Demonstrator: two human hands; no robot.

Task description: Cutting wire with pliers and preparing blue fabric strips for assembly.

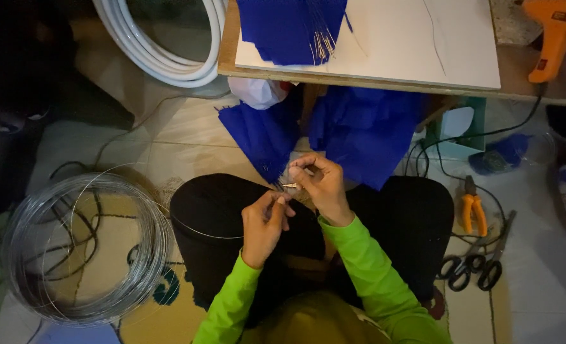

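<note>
Person sits on a pale tiled floor [181, 137], legs in black, lime-green sleeves, dim room. Left hand [265, 220] has fingers curled together, pinching a thin silver wire [200, 230] that runs left across the lap toward a big loose coil of grey wire [85, 248] lying on a patterned yellow-and-green mat [114, 255]. Right hand [322, 185] is raised just above the left, thumb and fingertips pressed on a small pale stem piece [290, 185] at the frayed edge of a hanging blue fabric piece [264, 137] — exact grip is partly hidden. More blue fabric [366, 134] hangs beside it, under a low white-topped wooden board [410, 44]. On the floor at right: orange-handled pliers [473, 210], black-handled scissors [471, 271], black cables. Orange glue gun [553, 32] at top right, white coiled tubing [168, 51] at top left.
</note>
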